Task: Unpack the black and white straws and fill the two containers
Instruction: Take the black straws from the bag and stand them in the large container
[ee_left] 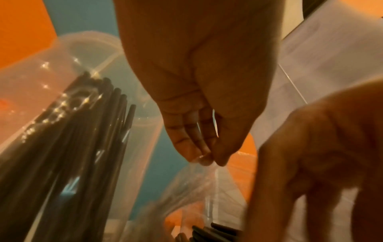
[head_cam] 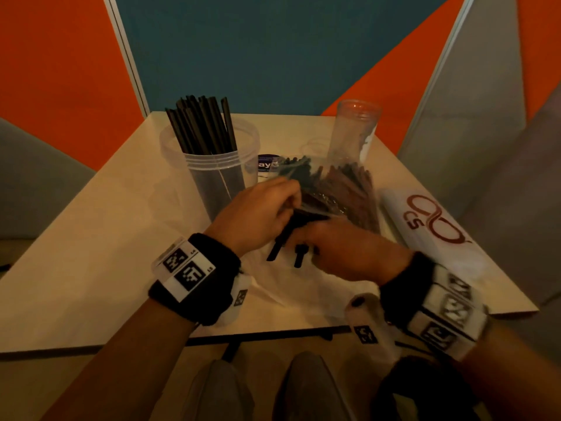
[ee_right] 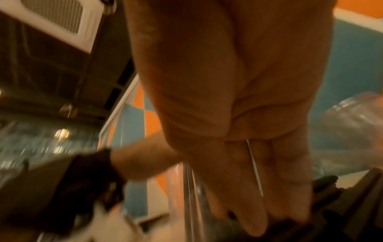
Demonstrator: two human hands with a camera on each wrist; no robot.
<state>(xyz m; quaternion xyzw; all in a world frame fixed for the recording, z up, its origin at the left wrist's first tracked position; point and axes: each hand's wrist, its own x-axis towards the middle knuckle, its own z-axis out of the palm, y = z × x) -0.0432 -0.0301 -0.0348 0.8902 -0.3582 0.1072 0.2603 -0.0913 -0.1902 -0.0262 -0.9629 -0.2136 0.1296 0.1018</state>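
- Clear plastic bag (head_cam: 331, 189) of black straws lies on the pale desk (head_cam: 100, 238), in front of the person and between the two containers.
- Left hand (head_cam: 258, 214) has its grip pinched on the upper edge of the bag's mouth; in the left wrist view the thumb and fingertips (ee_left: 204, 157) press together on the thin film.
- Right hand (head_cam: 343, 247) lies at the bag's opening, fingers laid over a small bunch of black straws (head_cam: 288, 238) whose ends stick out toward the person. Whether its grip is clenched round them cannot be told: the right wrist view shows fairly straight fingers (ee_right: 275, 188) on the dark straws, blurred.
- A wide clear tub (head_cam: 212, 168) stands at the left, just behind the left hand, with black straws (head_cam: 203, 126) standing upright in it and rising above its rim.
- A narrower clear jar (head_cam: 355, 129) stands upright at the back right, behind the bag; its contents are unclear.
- A long white packet (head_cam: 431, 226) with a red logo lies on the desk to the right of the bag.
- A dark round label (head_cam: 267, 165) lies between the tub and the bag.
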